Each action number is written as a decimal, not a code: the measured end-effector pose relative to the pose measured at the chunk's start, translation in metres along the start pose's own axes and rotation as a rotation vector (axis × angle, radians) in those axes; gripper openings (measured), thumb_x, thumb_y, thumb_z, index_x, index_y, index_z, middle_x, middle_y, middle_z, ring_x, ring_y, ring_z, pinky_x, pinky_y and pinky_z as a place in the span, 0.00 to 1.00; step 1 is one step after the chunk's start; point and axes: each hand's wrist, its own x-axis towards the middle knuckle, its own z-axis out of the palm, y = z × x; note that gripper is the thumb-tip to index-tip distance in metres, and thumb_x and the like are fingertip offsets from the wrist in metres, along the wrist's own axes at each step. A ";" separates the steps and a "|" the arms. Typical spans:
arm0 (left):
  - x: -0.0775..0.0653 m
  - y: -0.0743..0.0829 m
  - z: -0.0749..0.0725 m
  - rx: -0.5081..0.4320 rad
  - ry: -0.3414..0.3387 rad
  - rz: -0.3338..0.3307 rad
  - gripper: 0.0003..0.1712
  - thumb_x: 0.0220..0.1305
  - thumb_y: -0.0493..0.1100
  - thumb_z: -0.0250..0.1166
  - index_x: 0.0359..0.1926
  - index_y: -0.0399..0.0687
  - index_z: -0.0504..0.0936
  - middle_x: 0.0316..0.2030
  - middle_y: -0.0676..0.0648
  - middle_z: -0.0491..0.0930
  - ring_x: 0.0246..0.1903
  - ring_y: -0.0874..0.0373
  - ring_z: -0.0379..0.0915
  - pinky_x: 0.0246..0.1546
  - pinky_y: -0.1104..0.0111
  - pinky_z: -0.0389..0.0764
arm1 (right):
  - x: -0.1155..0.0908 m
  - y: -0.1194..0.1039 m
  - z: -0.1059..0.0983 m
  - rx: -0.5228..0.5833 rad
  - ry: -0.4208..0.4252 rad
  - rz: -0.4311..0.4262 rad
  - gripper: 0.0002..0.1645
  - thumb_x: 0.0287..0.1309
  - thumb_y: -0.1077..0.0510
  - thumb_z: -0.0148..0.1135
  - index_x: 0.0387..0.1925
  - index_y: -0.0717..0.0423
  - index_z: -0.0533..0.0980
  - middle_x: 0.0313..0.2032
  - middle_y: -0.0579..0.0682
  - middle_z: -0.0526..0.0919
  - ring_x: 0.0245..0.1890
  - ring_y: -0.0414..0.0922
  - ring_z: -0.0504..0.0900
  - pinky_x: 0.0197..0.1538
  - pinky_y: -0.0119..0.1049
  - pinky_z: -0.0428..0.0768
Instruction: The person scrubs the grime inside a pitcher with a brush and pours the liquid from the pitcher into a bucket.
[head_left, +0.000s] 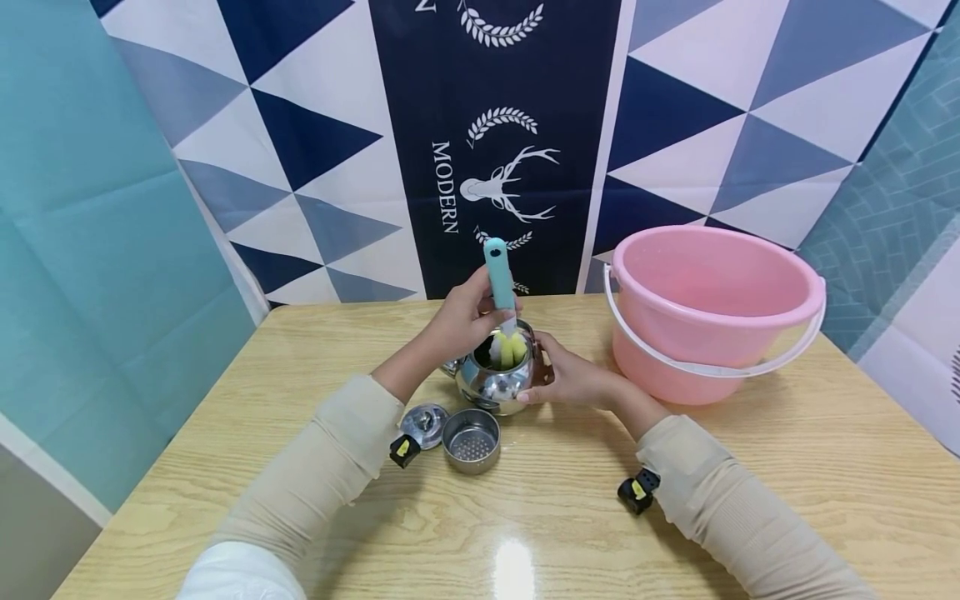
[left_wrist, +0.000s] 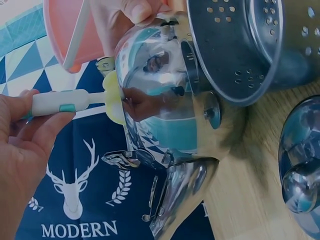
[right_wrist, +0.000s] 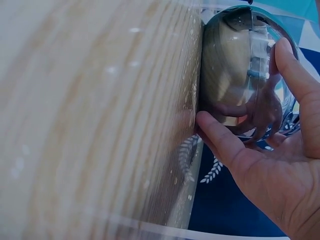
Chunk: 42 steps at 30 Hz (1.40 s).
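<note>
My left hand (head_left: 463, 318) grips a sponge brush (head_left: 499, 275) by its teal and white handle, which stands upright. The yellow and white sponge head (head_left: 510, 348) sits in the mouth of a shiny steel teapot (head_left: 491, 390). Around the teapot's right side, my right hand (head_left: 566, 373) holds it, thumb and fingers spread on the polished wall in the right wrist view. The spout (left_wrist: 185, 192) points to the left. In front of the pot are a round strainer basket (head_left: 472, 454) with a perforated bottom and a steel lid (head_left: 425, 423) with a knob.
A pink bucket (head_left: 708, 337) with a white handle stands on the wooden table (head_left: 585, 508) to the right, close to my right hand. Behind the table's back edge hangs a patterned cloth (head_left: 322, 150). Water drops dot the table near the pot.
</note>
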 end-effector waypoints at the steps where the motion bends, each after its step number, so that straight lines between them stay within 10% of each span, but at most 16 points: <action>1: 0.000 0.000 0.000 -0.008 -0.001 -0.004 0.18 0.68 0.29 0.58 0.55 0.39 0.66 0.44 0.37 0.82 0.46 0.50 0.82 0.51 0.64 0.80 | 0.000 0.000 0.000 0.003 -0.002 0.001 0.58 0.55 0.52 0.73 0.73 0.57 0.43 0.65 0.61 0.59 0.62 0.55 0.62 0.65 0.52 0.63; 19: -0.005 0.004 -0.023 -0.134 -0.088 -0.090 0.19 0.67 0.29 0.59 0.56 0.39 0.63 0.44 0.37 0.82 0.44 0.48 0.82 0.41 0.60 0.84 | -0.001 -0.001 0.001 -0.015 -0.007 -0.003 0.59 0.56 0.53 0.71 0.74 0.58 0.41 0.69 0.63 0.55 0.66 0.56 0.57 0.68 0.56 0.58; 42: -0.008 -0.009 -0.035 -0.090 -0.008 -0.104 0.17 0.67 0.26 0.56 0.54 0.38 0.65 0.43 0.36 0.81 0.44 0.49 0.81 0.43 0.63 0.83 | 0.000 0.001 0.002 -0.002 -0.004 -0.005 0.58 0.55 0.53 0.73 0.74 0.57 0.43 0.66 0.66 0.59 0.63 0.58 0.66 0.66 0.53 0.63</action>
